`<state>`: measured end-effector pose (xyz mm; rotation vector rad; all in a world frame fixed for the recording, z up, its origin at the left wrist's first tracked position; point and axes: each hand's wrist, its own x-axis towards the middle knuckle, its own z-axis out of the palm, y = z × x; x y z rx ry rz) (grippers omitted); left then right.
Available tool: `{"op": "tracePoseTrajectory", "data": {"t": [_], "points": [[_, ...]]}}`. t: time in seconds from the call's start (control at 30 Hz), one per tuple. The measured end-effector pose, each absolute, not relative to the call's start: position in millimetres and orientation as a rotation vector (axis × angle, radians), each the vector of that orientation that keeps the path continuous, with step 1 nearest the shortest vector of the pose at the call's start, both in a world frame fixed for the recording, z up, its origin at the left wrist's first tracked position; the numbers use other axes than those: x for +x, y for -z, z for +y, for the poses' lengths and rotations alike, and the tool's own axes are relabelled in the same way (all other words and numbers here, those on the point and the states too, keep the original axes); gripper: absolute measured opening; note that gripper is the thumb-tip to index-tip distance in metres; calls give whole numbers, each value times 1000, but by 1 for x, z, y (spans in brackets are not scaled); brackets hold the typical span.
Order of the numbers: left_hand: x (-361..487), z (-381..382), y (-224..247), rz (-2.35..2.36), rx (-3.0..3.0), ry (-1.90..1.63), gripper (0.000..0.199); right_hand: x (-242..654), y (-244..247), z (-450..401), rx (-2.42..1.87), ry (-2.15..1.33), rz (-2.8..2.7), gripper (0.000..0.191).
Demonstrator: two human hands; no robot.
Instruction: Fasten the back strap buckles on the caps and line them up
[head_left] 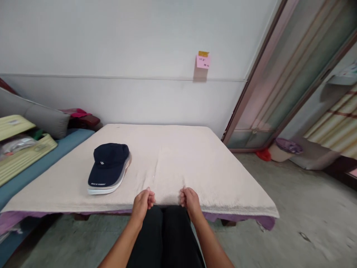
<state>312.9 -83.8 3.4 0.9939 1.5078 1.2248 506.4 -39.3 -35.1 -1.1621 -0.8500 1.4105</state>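
Note:
My left hand rests at the front edge of a cream cloth spread over a low table or bed. Its fingers are curled in, with nothing visible in them. A short way to its right, my right hand lies on the same edge, also loosely closed and seemingly bare. Small creases run in the cloth just beyond both hands. To the left of my left hand sits a navy baseball cap with small white lettering on its brim. Under it are stacked lighter caps, of which only white and grey brims show.
On the left, a blue surface holds a grey cushion and a yellow-green striped item. A pink note is taped to the white wall. A bin stands on the floor by the sliding door at right.

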Motion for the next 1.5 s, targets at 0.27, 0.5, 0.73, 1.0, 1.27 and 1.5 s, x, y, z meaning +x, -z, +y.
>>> {"op": "tracePoseTrajectory", "data": {"t": [0.27, 0.5, 0.73, 1.0, 1.27, 1.5], "points": [[314, -78, -119, 1173, 921, -1164, 79, 515, -114, -34, -717, -1711, -998, 76], [324, -87, -143, 1249, 1136, -1158, 80, 518, -142, -52, -729, -1607, -1121, 77], [328, -89, -145, 1276, 1127, -1157, 80, 519, -146, -58, -736, -1597, -1113, 78], [328, -88, -142, 1312, 1122, -1150, 80, 515, -144, -56, -735, -1612, -1099, 79], [318, -76, -89, 1398, 1011, -1239, 49, 498, -94, -43, -951, -1475, -1123, 57], [273, -86, -4, 1570, 582, -1400, 9, 469, 23, -66, -1258, -1189, -1262, 14]]}}
